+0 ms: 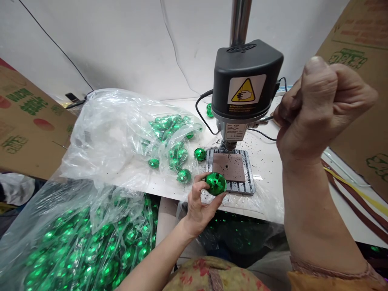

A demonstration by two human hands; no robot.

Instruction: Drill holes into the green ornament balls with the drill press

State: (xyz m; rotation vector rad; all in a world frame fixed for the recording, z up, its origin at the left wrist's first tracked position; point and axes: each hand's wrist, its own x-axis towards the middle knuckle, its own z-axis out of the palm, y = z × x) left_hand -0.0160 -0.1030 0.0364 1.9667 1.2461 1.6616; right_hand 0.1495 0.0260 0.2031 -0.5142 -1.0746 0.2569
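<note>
1. At the front-left corner of the slotted base plate (250, 186), a faceted green ball (217, 187) is grasped between the thumb and bent fingers of the left hand (198, 202). A dark hole is seen in its surface; whether the plate is touched by it cannot be told.
2. To the right of the drill press (247, 81), a lever (267, 119) is gripped by the right hand (318, 105), which is clenched into a fist; the lever's outer end is hidden by the fingers.
3. Below the drill head, a thin drill bit (229, 154) is carried point down, apart from the held ball. Beneath it, a brown board (236, 171), pierced by a small hole, is laid on the plate. Dark specks are scattered around.
4. Left of the plate, a loose ball (200, 154) is seen on the white table (124, 180); further green balls are grouped in and beside a clear plastic bag (97, 133).
5. At lower left, many more are contained in a large clear sack (79, 246).
6. On either side, the table is flanked by a left carton (30, 133) and a right carton (360, 113).
</note>
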